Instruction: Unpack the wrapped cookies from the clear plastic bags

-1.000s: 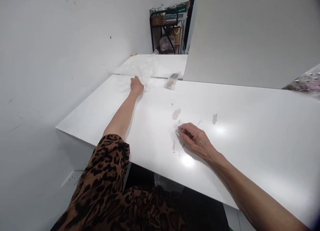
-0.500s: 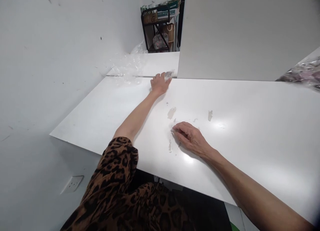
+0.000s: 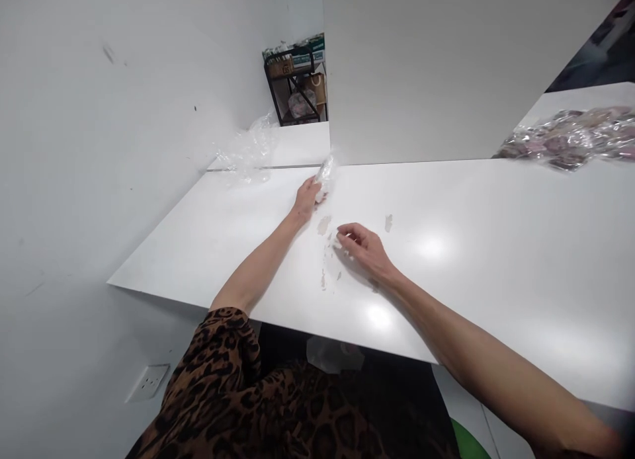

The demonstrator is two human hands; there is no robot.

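Your left hand (image 3: 306,198) has drawn the clear packet (image 3: 325,173) closer, gripping it; its length points away, beyond and left of your right hand (image 3: 366,247), fingers curled, any grip unclear.

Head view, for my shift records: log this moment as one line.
left hand: holds clear packet; right hand: curled, contents unclear; crumpled clear plastic: near wall

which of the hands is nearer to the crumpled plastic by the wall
Left. The left hand, holding a clear packet, is to the right of the plastic and lower in the picture; the right hand is farther right and lower again.
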